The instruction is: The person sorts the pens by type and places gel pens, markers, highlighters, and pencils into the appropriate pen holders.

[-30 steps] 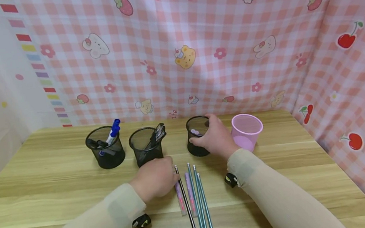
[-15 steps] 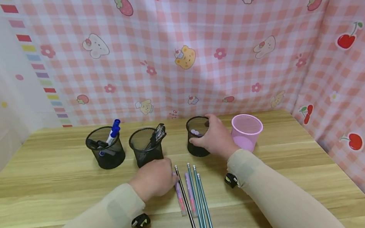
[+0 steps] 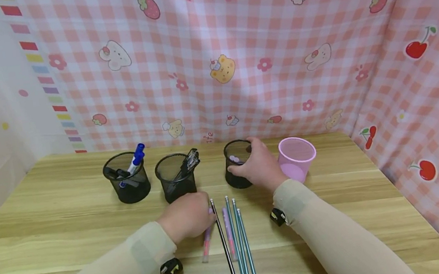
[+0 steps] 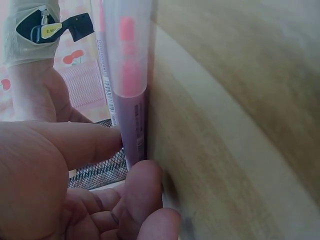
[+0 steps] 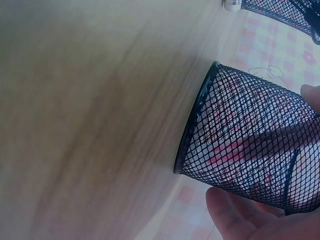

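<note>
My left hand (image 3: pixel 188 215) pinches a purple highlighter (image 4: pixel 132 120) with a clear cap and pink inside it, between thumb and fingertips. Its capped end points toward me, low over the table. Right beside it lie a black pencil (image 3: pixel 225 248), a second purple highlighter (image 3: pixel 229 234) and three teal pencils (image 3: pixel 248 250). My right hand (image 3: pixel 261 166) grips a black mesh pen cup (image 5: pixel 240 130) by its side, thumb at the front and fingers behind. A pen with pink on it shows through the mesh, and pale purple ends show inside the rim.
Left of centre stand two more black mesh cups, one (image 3: pixel 132 191) with a blue-capped marker and dark items, the other (image 3: pixel 170 188) with black pens. A pink cup (image 3: pixel 297 166) stands right of my right hand. A checked cloth (image 3: pixel 188 33) hangs behind the wooden table (image 3: pixel 66 214).
The highlighter in my left hand has swung, its capped end moving left, away from the black pencil. My right hand and the cup have stayed in place.
</note>
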Motion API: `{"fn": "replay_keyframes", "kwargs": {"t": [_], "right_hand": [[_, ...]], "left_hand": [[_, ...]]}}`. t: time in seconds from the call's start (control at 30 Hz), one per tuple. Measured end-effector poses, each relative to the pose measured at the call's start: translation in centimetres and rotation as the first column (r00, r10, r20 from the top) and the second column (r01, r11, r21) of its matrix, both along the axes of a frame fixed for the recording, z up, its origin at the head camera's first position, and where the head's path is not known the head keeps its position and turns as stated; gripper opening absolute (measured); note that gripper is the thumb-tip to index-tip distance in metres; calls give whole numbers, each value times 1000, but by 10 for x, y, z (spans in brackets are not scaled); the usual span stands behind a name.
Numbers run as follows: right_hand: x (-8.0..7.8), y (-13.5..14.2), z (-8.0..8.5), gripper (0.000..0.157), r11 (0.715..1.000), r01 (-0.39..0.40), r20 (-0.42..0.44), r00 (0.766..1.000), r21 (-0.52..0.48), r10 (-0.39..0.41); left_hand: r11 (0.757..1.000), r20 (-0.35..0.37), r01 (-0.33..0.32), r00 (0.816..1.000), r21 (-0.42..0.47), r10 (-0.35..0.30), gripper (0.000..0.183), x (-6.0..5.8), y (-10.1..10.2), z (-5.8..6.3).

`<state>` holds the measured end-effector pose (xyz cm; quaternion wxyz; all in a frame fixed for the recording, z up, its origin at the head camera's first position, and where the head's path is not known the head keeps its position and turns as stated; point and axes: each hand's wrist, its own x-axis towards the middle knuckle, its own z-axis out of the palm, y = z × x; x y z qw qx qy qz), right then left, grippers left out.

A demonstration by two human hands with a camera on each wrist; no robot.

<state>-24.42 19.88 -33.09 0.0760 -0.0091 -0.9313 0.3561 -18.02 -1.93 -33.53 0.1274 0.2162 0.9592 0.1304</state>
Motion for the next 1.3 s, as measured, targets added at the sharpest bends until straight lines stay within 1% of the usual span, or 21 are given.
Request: {"fn": "replay_keyframes", "kwargs": {"t": [0.23,0.5,0.8,1.3], "right_hand": [[1,0,1,104,1000,3,1,1000,2,-3],[1,0,1,104,1000,1,3,1000,2,-1],[1,0,1,105,1000,7,13,1000,-3,-7],[1,0,0,104,1000,-1,2,1000,-3,1]], "left_hand": [[1000,4,-5,1000,7,5,22,-1,0,-2],[1000,-31,11,999,-4,-11,19,2,0,1],[1000,-25,12,1000,-4,-12,17,2,0,1],[1000,-30,8,1000,0,-8,19,0,0,5]]}}
